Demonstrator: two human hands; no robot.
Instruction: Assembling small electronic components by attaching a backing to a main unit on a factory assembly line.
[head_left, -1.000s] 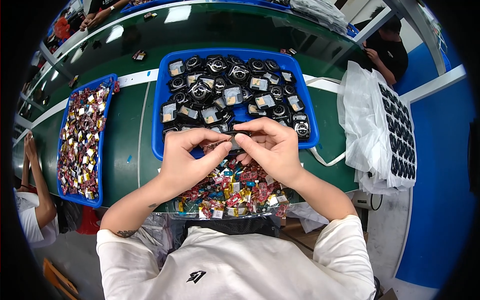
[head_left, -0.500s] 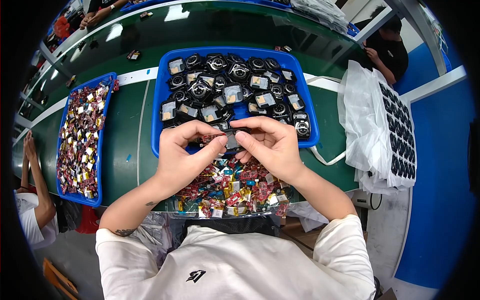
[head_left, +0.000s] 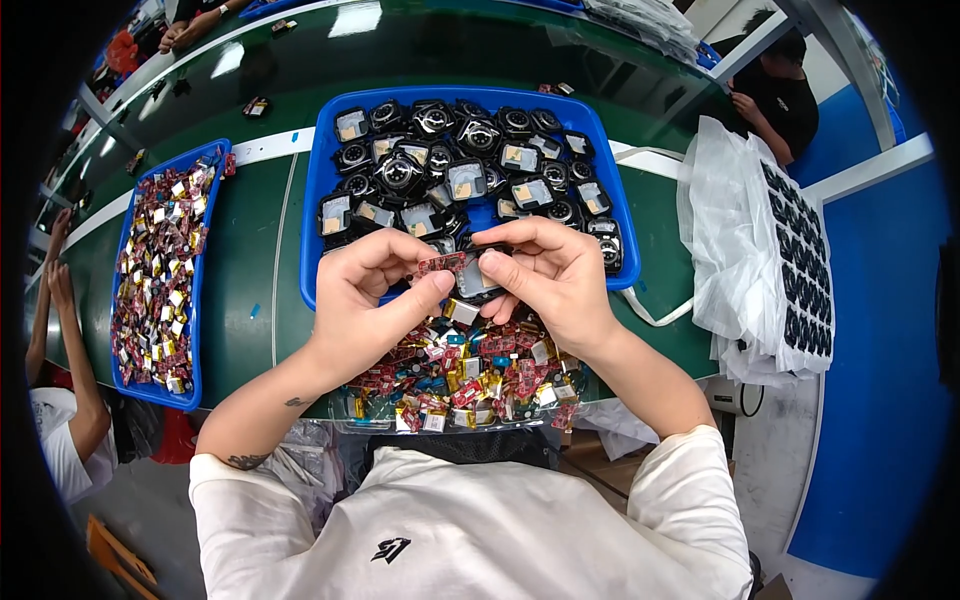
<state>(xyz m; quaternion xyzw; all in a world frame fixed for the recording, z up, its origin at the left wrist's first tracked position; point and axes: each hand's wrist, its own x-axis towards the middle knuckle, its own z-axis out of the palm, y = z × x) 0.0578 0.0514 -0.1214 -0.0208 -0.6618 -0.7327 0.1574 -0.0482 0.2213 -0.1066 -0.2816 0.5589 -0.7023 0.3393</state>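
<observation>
My left hand (head_left: 372,290) pinches a small red circuit board (head_left: 442,263) between thumb and fingertips. Its edge meets a black watch case (head_left: 478,280), which my right hand (head_left: 556,290) grips at the far side, with the thumb on its open grey inside. Just below the case shows a white battery (head_left: 461,311); I cannot tell whether it is joined to the red board. Both hands are over the near edge of a blue tray (head_left: 310,215) full of black watch cases. Under my wrists lies a heap of red boards with white and yellow batteries (head_left: 470,380) in a clear tray.
To the left stands a long blue tray (head_left: 203,300) heaped with similar boards. White sheeting (head_left: 735,240) with rows of black parts is at the right. Loose parts (head_left: 256,106) lie on the green bench (head_left: 245,240). Other people work at the left, far left and far right.
The red board has tilted up against the watch case, which now shows more of its inside. A white battery has come into view below. A co-worker's arms at the left have shifted apart.
</observation>
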